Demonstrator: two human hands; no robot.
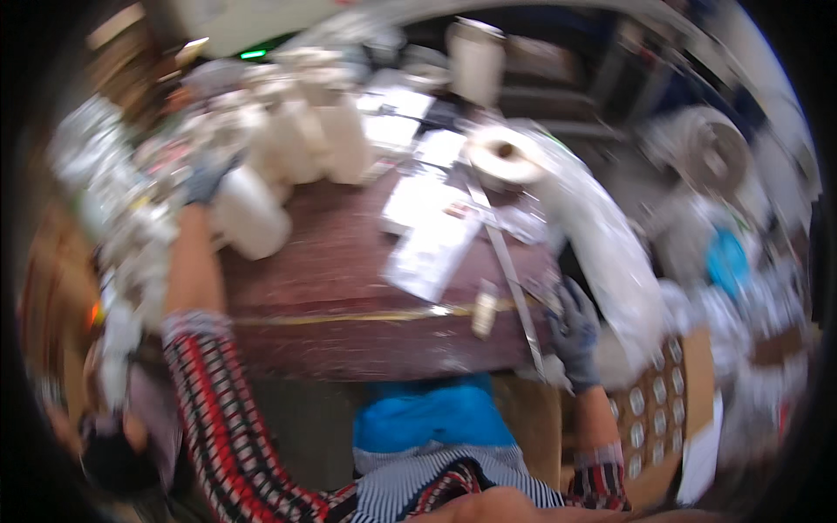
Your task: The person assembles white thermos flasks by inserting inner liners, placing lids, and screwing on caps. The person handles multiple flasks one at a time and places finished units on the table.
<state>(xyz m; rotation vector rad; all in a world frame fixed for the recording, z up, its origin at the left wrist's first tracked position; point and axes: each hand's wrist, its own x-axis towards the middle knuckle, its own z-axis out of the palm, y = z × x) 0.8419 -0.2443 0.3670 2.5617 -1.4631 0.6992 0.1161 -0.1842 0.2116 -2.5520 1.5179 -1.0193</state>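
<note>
Blur means I cannot tell whether your left hand's [207, 181] fingers grip the white bottle [253, 216] at the left of the worktop [331, 248], or your right hand's [575, 329] anything, so a loose hold could topple neighbouring bottles [343, 141].

The gloved left hand [209, 179] lies against a tilted white container [256, 220], its grip blurred, beside clustered pale containers [342, 135] on a dark red tabletop [305, 275], while the gloved right hand [575, 329] sits at the right edge near a thin strip [508, 277], white sheets [433, 253] and a roll [521, 167].
</note>
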